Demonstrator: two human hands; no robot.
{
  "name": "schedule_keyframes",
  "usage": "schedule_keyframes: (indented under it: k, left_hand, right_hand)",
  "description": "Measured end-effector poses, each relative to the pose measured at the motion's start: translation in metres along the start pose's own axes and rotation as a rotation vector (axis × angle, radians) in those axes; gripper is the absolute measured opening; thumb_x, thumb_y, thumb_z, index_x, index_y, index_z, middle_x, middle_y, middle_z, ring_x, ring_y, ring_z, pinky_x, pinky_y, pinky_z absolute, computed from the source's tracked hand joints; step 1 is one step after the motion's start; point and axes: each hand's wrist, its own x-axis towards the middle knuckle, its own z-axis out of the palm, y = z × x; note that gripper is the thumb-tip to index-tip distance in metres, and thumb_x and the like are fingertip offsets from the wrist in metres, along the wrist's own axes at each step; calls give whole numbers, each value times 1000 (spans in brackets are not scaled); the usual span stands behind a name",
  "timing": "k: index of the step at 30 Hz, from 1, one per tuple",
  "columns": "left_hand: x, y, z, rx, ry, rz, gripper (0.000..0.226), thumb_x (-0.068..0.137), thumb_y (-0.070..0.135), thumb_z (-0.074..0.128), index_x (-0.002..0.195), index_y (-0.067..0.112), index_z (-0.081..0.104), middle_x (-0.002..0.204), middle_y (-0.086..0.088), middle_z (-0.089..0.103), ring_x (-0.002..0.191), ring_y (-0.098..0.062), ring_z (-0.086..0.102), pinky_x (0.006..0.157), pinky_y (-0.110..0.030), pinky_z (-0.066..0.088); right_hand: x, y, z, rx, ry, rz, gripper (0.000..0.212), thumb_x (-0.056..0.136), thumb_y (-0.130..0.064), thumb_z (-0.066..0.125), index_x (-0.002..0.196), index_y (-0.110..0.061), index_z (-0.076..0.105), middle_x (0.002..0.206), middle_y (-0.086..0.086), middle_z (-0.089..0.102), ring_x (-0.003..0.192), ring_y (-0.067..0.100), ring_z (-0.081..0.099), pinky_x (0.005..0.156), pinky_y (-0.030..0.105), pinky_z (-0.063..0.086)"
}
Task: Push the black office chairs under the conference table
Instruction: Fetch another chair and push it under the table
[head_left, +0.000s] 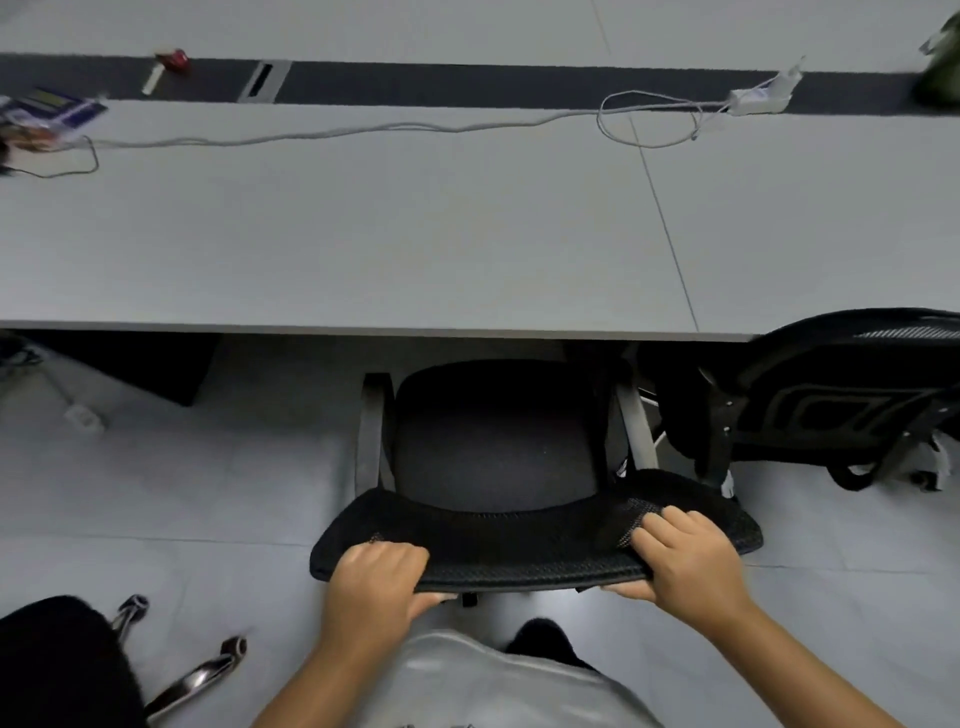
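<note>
Item: black office chair with mesh backrest and padded seat (498, 441), standing at the near edge of the long grey conference table (363, 234), its seat front just under the tabletop lip, its backrest top nearest us. We hold that backrest at both ends: our left hand (376, 579) curls over the left end of the top rail, thumb beneath; our right hand (685, 561) wraps the right end, fingers (654, 525) pressing into the mesh. Both grasps are closed firmly on the backrest. To the right of this chair, a second black mesh chair (831, 395) sits angled against the table edge; to the left and nearer us, part of a third black chair with chrome legs (67, 665). On the tabletop beyond, a white cable (363, 130) trails. Risks, as we judge them: the grey armrests (371, 431) may catch the tabletop edge if too high; pushing unevenly could swing the chair into its right-hand neighbour.
</note>
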Motion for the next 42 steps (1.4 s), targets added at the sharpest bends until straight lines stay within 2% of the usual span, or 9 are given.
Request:
schedule_keyframes:
  k: [4,7,13,18,22,26,34,38,42]
  left_hand:
    - [-14,16,0,32,99,-7,43,83,60,34,75,19,43,50,3,59,63,-9,40,59,-27,32]
    - [-1,21,4,61,129,-11,46,88,60,29,70,20,41,47,4,56,48,-12,52,57,-27,33]
    - [31,33,18,89,143,-47,46,90,56,26,68,20,42,45,4,52,40,-14,51,57,-26,30]
    - [71,9,21,132,85,-45,68,88,60,19,45,17,50,39,3,44,36,-12,45,53,-24,27]
    - [109,-37,15,199,-78,-3,50,63,64,48,43,18,52,38,6,46,34,-12,45,36,-17,31]
    - [140,-64,15,193,-195,19,50,36,60,77,47,17,54,42,5,48,35,-13,46,37,-18,24]
    - [194,-85,30,192,-138,132,52,37,66,70,44,19,51,40,5,46,34,-11,43,44,-18,15]
    - [212,-97,46,122,-97,162,54,33,63,78,46,17,53,42,6,47,35,-12,44,37,-16,21]
    - [212,-101,54,106,-39,220,50,40,64,70,44,17,52,42,3,47,36,-12,44,35,-16,27]
  right_hand:
    - [-6,6,-4,14,-4,-39,66,85,-67,27,50,-12,42,46,1,42,58,16,24,52,28,20]
    - [4,23,-2,11,4,-55,64,85,-67,26,54,-13,40,46,2,41,56,16,26,52,27,20]
    - [32,63,13,19,-41,-35,76,83,-71,16,50,-11,49,47,2,45,46,17,38,53,25,20]
    - [56,69,28,20,-41,59,73,82,-72,22,52,-11,47,49,3,45,52,18,37,53,27,20]
    - [81,53,44,6,-15,134,74,81,-74,19,50,-11,46,47,2,44,51,18,38,53,27,18]
    - [106,49,52,-11,-51,201,74,81,-73,15,49,-13,45,46,0,44,42,19,43,52,25,17]
    - [139,80,69,-26,-41,241,74,79,-76,15,49,-14,44,47,-2,44,43,17,41,51,27,12]
    - [150,93,85,-46,-18,240,76,79,-76,16,49,-13,46,48,1,45,42,20,43,49,26,19]
    - [147,95,94,-46,57,233,77,79,-75,22,47,-10,48,47,3,45,40,22,42,50,28,19]
